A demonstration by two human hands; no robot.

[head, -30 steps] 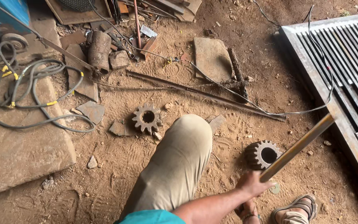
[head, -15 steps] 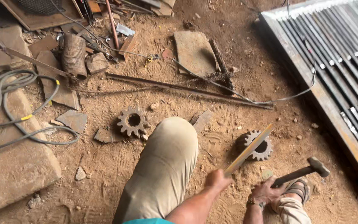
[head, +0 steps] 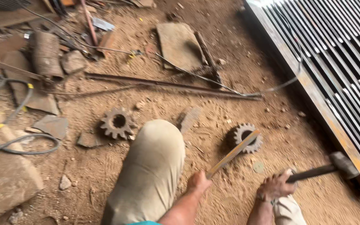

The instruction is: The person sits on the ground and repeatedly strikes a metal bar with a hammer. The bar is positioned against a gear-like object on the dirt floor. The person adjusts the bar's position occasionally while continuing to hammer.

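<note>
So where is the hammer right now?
In the head view the hammer is low on the right, held by the right hand, its head just above the dirt beside the metal grate, right of the gear.

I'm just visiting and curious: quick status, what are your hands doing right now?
Left hand grips flat metal bar, tip over the gear on the dirt. Right hand holds hammer, low beside the metal grate. Second gear lies off left, past the knee.
</note>
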